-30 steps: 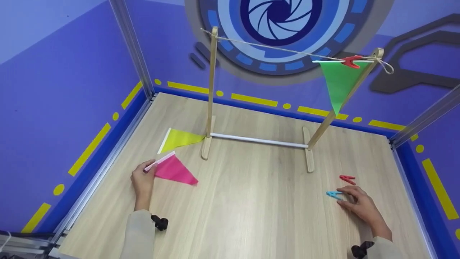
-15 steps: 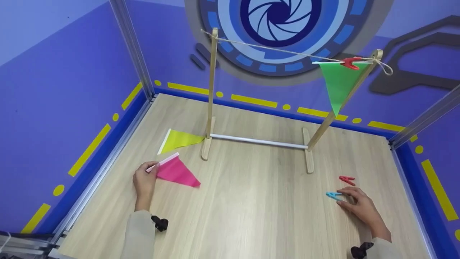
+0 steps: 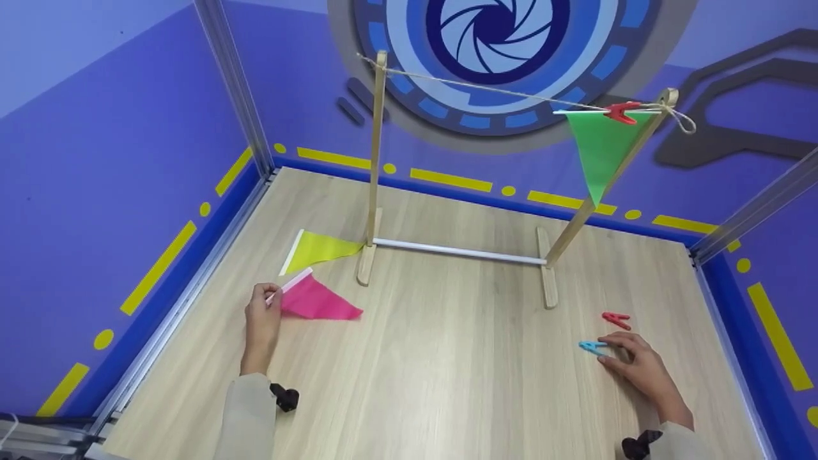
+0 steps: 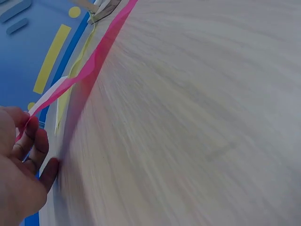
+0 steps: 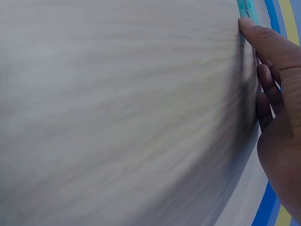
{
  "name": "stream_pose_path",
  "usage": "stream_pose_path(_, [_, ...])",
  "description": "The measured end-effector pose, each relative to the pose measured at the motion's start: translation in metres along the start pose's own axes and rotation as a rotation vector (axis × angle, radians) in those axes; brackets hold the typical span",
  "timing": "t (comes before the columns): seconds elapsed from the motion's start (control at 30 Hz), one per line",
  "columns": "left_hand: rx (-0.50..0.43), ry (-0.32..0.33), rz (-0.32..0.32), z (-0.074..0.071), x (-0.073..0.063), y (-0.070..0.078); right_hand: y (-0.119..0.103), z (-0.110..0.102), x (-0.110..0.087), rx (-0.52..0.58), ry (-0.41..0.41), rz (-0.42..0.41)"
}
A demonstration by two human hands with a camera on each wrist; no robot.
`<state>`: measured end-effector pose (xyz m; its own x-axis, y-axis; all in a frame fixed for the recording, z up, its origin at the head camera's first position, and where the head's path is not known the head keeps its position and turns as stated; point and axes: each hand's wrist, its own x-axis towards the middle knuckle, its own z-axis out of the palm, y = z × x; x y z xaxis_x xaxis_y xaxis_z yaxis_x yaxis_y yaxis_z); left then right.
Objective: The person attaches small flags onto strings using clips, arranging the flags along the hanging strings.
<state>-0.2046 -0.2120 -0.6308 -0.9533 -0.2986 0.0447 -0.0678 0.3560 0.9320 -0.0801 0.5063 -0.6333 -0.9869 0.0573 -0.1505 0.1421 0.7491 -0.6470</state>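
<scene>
Between thumb and fingers, my left hand (image 3: 262,322) pinches the white edge strip of a pink pennant (image 3: 319,301). The pennant's cloth stretches out to the right, and in the left wrist view it is seen edge-on, raised above the table. Just behind it a yellow pennant (image 3: 319,250) lies on the table, its tip at the stand's left foot. On the right, my right hand (image 3: 642,370) has thumb and fingertips at the handle ends of a blue clothespin (image 3: 591,347), low at the tabletop. A red clothespin (image 3: 617,320) lies just beyond that hand.
A wooden stand (image 3: 378,153) with two posts and a white crossbar (image 3: 460,251) stands at the back. A string (image 3: 473,83) runs between the post tops. Near its right end a green pennant (image 3: 601,150) hangs, clipped by a red clothespin (image 3: 622,113).
My left hand has shifted slightly to the right with the pink pennant, whose tip has swung right and up. My right hand and the blue clothespin stay almost still.
</scene>
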Motion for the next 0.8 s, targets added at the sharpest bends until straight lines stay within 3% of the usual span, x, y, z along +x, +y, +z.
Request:
stream_pose_path(0.2, [-0.042, -0.034, -0.004, -0.0001, -0.0004, -0.0034, 0.0020, 0.0023, 0.0000, -0.004, 0.038, -0.020])
stream_pose_path(0.57, [-0.059, 0.092, -0.006, 0.0007, 0.0020, 0.0002, 0.0040, 0.0050, -0.0002, -0.005, 0.061, -0.025])
stream_pose_path(0.8, [-0.057, 0.129, -0.013, 0.0025, 0.0012, -0.0005, 0.0023, 0.0049, 0.0003, 0.006, 0.074, 0.004])
